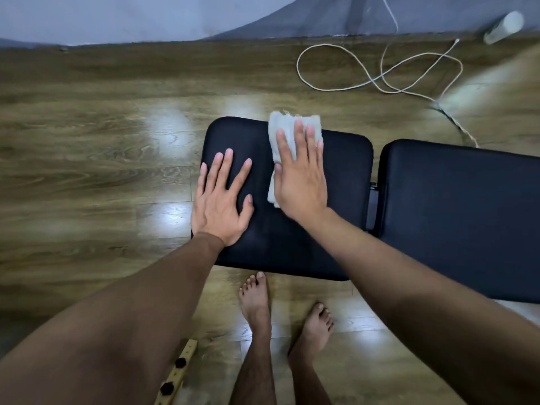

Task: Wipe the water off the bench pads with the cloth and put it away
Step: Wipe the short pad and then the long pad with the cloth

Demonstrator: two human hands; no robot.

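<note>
- The right hand lies flat, fingers spread, pressing a folded pale grey cloth onto the small black padded seat pad; nothing is pinched, the palm just bears down
- The cloth sits at the pad's 12 o'clock edge, its frayed end just over the rim
- The left hand rests open and empty at the pad's 9 o'clock side, bracing it
- The long black padded back pad lies at 3 o'clock, a narrow gap between the two
- I cannot make out water on either pad
- To wipe well, I would keep the palm flat and draw overlapping strokes towards 6 o'clock, then cross to the back pad
- A white cable coils on the wooden floor at 1 o'clock
</note>
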